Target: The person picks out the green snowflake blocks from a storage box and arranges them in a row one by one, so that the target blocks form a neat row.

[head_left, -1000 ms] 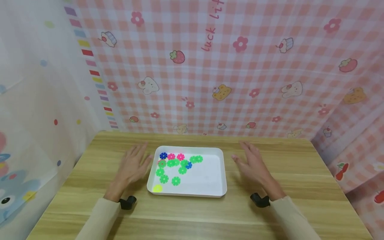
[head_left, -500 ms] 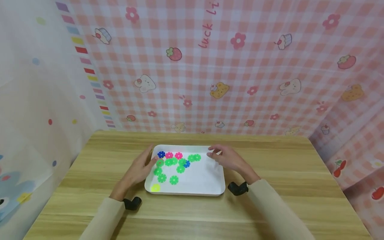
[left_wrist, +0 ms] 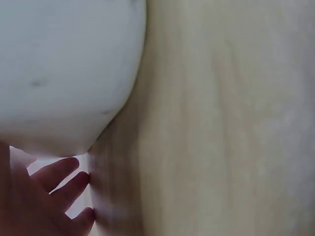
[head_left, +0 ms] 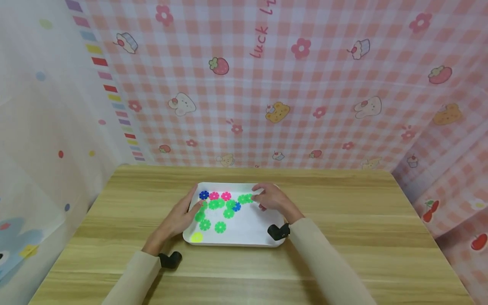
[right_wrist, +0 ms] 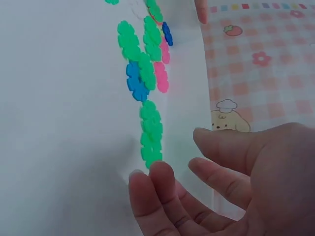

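Observation:
A white tray (head_left: 251, 242) lies on the table in the head view, holding several notched plastic discs. Most discs are green (head_left: 220, 227); others are pink (head_left: 226, 196), dark blue (head_left: 203, 195), lighter blue (head_left: 237, 206) and yellow (head_left: 196, 237). My left hand (head_left: 181, 217) holds the tray's left side, thumb over the rim and fingers outside. In the left wrist view its fingers (left_wrist: 69, 189) are spread beside the tray wall. Over the tray's right part reaches my right hand (head_left: 275, 201). Its fingertips (right_wrist: 161, 174) are at the overlapping green discs (right_wrist: 151, 130), bent loosely, thumb apart, with nothing gripped.
The wooden table (head_left: 343, 254) extends around the tray. A pink checked cloth (head_left: 324, 84) hangs behind it, and a white dotted cloth (head_left: 42, 114) hangs at the left. Black wrist cameras (head_left: 169, 260) sit under both wrists.
Both hands have come inward from beside the tray. My left hand has reached the left rim, and my right hand has moved left over the tray to the green discs. The discs look unmoved.

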Available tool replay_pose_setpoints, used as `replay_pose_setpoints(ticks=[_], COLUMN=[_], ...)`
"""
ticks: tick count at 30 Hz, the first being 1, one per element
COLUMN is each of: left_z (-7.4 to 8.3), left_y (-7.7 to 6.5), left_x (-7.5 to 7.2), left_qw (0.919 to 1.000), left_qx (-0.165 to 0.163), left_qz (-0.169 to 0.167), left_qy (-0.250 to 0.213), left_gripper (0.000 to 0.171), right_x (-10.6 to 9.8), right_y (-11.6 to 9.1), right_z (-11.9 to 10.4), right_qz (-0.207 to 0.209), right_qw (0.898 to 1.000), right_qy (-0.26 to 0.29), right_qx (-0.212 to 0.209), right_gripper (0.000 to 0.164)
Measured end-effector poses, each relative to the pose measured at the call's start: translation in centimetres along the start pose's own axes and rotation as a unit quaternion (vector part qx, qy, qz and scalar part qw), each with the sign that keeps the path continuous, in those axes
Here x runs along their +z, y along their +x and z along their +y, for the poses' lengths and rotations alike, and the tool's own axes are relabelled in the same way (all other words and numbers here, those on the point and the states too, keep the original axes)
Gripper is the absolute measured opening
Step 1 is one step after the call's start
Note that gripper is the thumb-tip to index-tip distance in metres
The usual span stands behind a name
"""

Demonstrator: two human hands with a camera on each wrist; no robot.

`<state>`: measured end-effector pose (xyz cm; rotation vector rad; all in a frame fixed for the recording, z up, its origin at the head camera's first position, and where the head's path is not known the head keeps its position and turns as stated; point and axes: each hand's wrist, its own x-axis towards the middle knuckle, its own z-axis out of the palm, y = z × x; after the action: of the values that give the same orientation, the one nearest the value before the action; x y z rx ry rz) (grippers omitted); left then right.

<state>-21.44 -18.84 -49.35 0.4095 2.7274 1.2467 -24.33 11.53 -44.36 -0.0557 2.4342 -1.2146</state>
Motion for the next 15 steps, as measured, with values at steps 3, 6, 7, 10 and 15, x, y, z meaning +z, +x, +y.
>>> replay_pose_setpoints(ticks=[3, 6, 7, 10, 15], left_z=[-0.1, -0.2, -0.2, -0.3, -0.5], left_y=[0.1, 0.1, 0.1, 0.0, -0.1], left_x=[0.2, 0.3, 0.4, 0.4, 0.3], left_qw=[0.9999, 0.9997, 0.9995, 0.9989, 0.9978], left_qx=[-0.007, -0.019, -0.025, -0.039, -0.056], left_qz=[-0.01, -0.017, -0.02, -0.025, -0.032], left_qy=[0.002, 0.0, -0.002, -0.008, -0.015], left_gripper=[0.071, 0.07, 0.069, 0.069, 0.072], right_x=[0.4, 0.8, 0.9, 1.2, 1.7], right_y=[0.5, 0.8, 0.9, 1.1, 1.4], right_z=[0.2, 0.5, 0.5, 0.6, 0.9], right_qz=[0.01, 0.015, 0.017, 0.023, 0.048], right_qw=[1.0, 1.0, 1.0, 0.999, 0.999], right_qy=[-0.002, -0.01, -0.012, -0.012, -0.017], right_qx=[0.006, 0.012, 0.015, 0.024, 0.015], right_gripper=[0.038, 0.04, 0.041, 0.041, 0.036])
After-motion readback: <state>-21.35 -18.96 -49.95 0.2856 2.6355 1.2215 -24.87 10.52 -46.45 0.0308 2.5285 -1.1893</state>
